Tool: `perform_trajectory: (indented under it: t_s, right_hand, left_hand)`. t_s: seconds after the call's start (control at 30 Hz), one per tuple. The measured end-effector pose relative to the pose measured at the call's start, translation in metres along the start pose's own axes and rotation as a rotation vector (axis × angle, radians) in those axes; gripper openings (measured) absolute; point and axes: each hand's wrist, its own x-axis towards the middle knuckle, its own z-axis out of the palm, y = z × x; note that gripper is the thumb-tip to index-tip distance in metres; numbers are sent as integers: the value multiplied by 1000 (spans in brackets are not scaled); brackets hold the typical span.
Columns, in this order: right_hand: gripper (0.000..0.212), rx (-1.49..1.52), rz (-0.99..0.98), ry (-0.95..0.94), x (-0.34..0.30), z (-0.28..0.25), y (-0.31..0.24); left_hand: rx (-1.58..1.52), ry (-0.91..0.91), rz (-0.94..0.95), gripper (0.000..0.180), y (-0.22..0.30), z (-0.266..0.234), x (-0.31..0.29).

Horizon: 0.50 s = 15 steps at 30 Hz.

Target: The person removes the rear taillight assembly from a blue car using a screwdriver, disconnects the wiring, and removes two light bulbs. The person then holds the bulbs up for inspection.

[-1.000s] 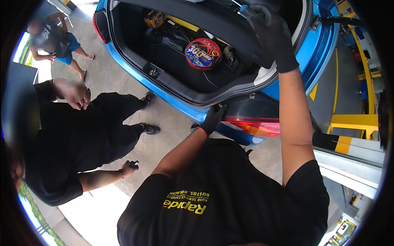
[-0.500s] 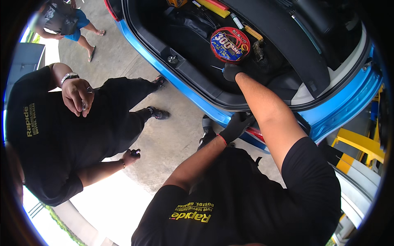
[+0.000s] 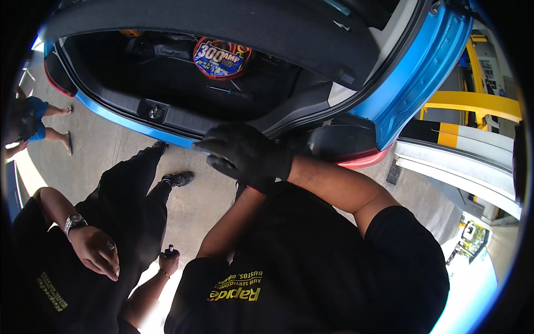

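My right hand (image 3: 239, 153), in a black glove, is just outside the rear sill of a blue car's open boot (image 3: 178, 119). Its fingers point left, loosely bent and apart, and no tool shows in them. Beneath it is my left hand (image 3: 262, 182), also gloved; only the part by the wrist shows, and its fingers are hidden. On the dark boot floor lies a screwdriver (image 3: 229, 91), its thin shaft toward the left. Just beyond it rests a round red case of jumper cables (image 3: 222, 58) with a blue label.
A co-worker in black (image 3: 130, 206) stands at the left, a small dark object (image 3: 171, 253) in one hand. Farther left is another person in blue shorts (image 3: 39, 108). A dark parcel shelf (image 3: 222, 22) spans the boot; a yellow lift frame (image 3: 473, 104) stands at right.
My right hand has left the boot and come back over my left hand. The screwdriver it held now lies on the boot floor. The view has shifted, and the co-worker's raised hand is lower.
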Motion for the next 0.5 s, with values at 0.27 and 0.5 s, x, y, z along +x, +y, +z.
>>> perform_trajectory:
  t_s: [0.27, 0.5]
  right_hand:
    - [43, -565, 481, 753, -294, -159, -13]
    - [57, 164, 853, 953, -390, -175, 120]
  left_hand:
    - [113, 118, 162, 23, -24, 13, -4]
    - [241, 275, 203, 25, -32, 20, 4]
